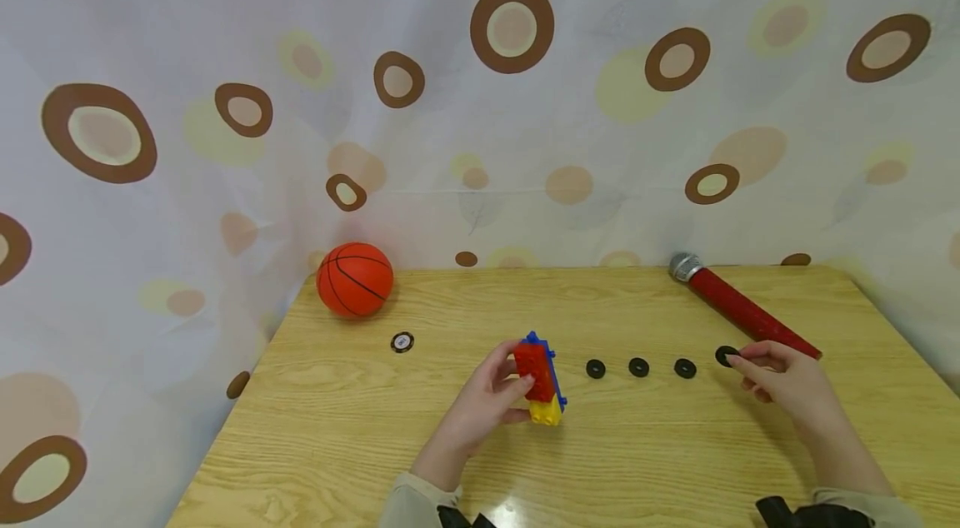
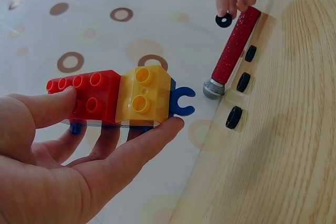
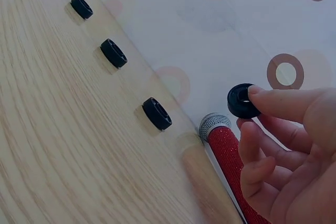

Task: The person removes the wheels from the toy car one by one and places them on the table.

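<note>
Black rubber wheel point(image 3: 243, 100), small and ring-shaped, is pinched at the fingertips of the right hand point(image 1: 783, 378) at the right of the head view, just in front of the red glitter microphone with the silver mesh head point(image 1: 738, 307). So thin a pinch could let it slip and roll off the wooden table point(image 1: 360, 428). The left hand point(image 1: 487, 407) grips the red, yellow and blue toy-brick block point(image 1: 542, 378) near the centre; a loose hold might tip it. Three more black wheels point(image 1: 639, 367) lie in a row between the hands and could be knocked away.
</note>
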`<action>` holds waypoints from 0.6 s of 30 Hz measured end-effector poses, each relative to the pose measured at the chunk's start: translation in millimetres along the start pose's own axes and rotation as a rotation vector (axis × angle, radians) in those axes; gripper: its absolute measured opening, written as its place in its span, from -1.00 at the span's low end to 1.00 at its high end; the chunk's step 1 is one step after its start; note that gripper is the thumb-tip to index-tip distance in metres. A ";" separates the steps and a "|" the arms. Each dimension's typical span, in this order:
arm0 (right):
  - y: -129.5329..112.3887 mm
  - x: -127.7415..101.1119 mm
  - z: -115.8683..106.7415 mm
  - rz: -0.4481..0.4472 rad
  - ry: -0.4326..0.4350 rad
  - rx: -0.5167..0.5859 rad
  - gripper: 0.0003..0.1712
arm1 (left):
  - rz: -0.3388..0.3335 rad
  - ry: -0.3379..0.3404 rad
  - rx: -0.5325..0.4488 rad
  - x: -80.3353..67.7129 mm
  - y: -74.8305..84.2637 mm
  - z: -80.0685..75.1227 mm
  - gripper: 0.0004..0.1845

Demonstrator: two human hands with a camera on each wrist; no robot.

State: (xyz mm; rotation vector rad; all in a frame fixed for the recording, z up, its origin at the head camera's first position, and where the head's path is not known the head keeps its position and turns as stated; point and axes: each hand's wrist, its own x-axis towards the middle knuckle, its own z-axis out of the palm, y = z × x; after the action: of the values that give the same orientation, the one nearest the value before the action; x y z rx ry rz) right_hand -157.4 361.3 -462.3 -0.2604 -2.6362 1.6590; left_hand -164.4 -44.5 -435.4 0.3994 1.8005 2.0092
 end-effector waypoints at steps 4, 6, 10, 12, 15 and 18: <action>2.9 2.9 -1.1 0.005 -0.004 -0.024 -0.83 | -0.003 0.002 0.004 1.4 -1.6 -0.3 -0.46; 3.1 4.6 -1.8 0.008 -0.009 -0.060 -0.65 | 0.002 0.000 0.003 2.3 -2.3 -0.2 -0.46; 2.5 8.5 -2.0 0.030 -0.016 -0.119 -0.42 | 0.008 -0.004 -0.001 2.2 -2.2 -0.2 -0.44; 3.8 9.9 -1.7 0.036 -0.014 -0.140 -0.39 | 0.007 -0.004 -0.006 1.2 -1.7 -0.3 -0.43; 8.6 10.8 -1.2 0.036 0.001 -0.201 -0.38 | -0.002 0.001 -0.013 -0.6 -1.5 -0.7 -0.42; 11.3 13.4 -3.2 0.037 0.022 -0.272 -0.35 | 0.000 0.006 -0.024 0.4 -1.0 -0.5 -0.42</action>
State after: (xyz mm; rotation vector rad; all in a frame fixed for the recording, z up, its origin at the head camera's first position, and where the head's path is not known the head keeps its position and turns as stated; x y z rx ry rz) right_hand -168.8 370.9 -472.1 -0.3306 -2.8528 1.2931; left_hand -164.8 -44.7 -436.5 0.3864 1.7784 2.0320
